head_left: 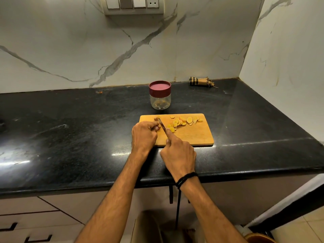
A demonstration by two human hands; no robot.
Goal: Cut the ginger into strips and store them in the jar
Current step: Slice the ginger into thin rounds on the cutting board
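Wooden cutting board (192, 135) on the black stone tabletop (70, 128), directly beneath both hands. Left hand (143, 135), fingers curled, pins the uncut ginger piece (155, 118) down at the board's far left corner; the curl apparently keeps the fingertips back from the edge. Right hand (178, 151) grips the knife (162, 126) by its handle, forefinger laid along the spine, probably to steady the cut; the blade stands just right of the left fingers. Cut slices (182, 121) lie fanned beyond and to the right of the right hand, clear of the cutting line. Jar (160, 100), just beyond the hands and off the board, carries its maroon lid (159, 87); whether the yellow tint at its base is ginger cannot be told. Judged stage: slicing; strips and storage not yet done.
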